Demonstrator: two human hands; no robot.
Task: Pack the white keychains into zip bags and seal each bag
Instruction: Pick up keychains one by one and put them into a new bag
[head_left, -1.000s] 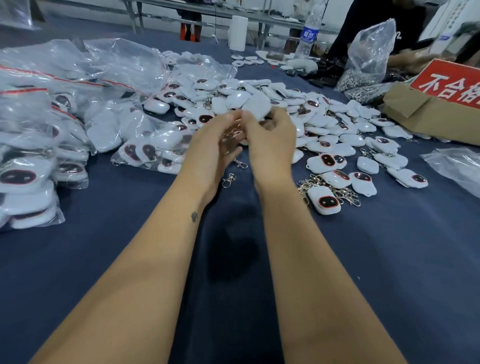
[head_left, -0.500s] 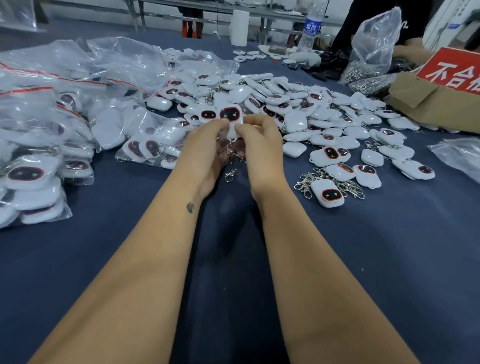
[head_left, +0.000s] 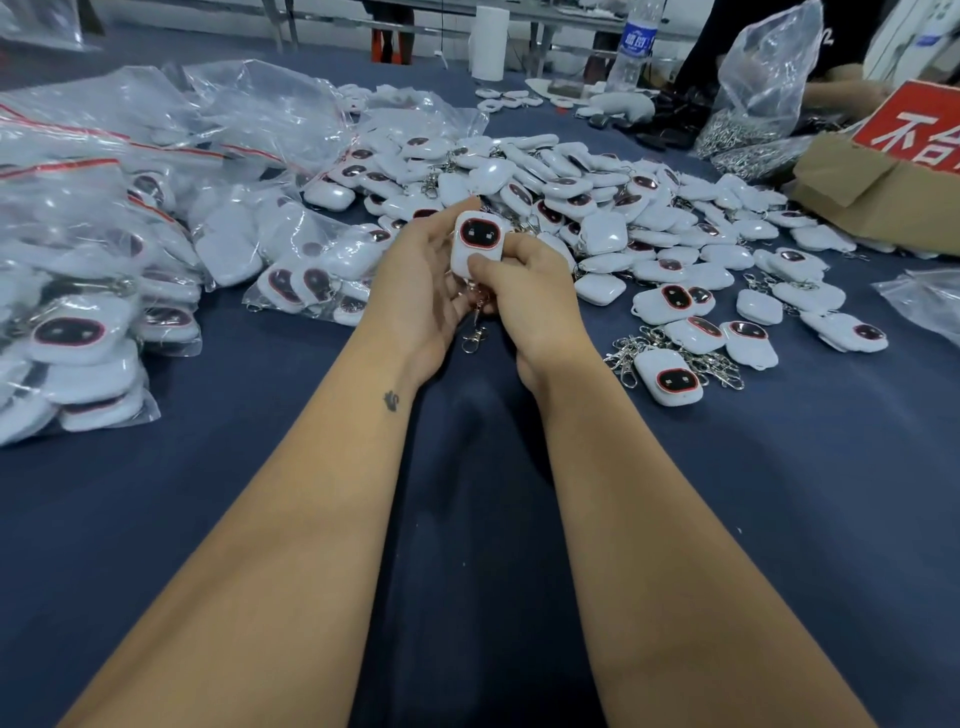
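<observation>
Since half a second ago you have drawn both hands back from the heap toward yourself, and the keychain you hold is now turned so its dark, red-rimmed face looks up at you. Your left hand (head_left: 421, 280) cups that white keychain (head_left: 477, 244) from the left, fingers curled behind it with a fingertip at its top edge, while your right hand (head_left: 524, 296) pinches its lower right corner, thumb pressed on the front. A metal clasp (head_left: 474, 335) dangles below it, between your wrists, above the dark blue bench (head_left: 467, 519). Just beyond your hands, toward the middle of the bench, lies the loose heap of keychains (head_left: 597, 208), spreading off to the right edge, some face up and some face down. Nearer you on the right, one face-up keychain (head_left: 670, 376) rests on a tangle of metal clasps (head_left: 717, 364). Along the left edge sit the filled zip bags (head_left: 78, 312) with red seal strips, stacked and overlapping, one smaller bag (head_left: 306, 280) reaching in close to your left hand. At the far right corner stands a cardboard box (head_left: 872, 192) with a red sign (head_left: 919, 130), and behind it a clear bag of metal parts (head_left: 763, 83). A water bottle (head_left: 631, 47) and a white roll (head_left: 491, 41) stand at the far edge.
</observation>
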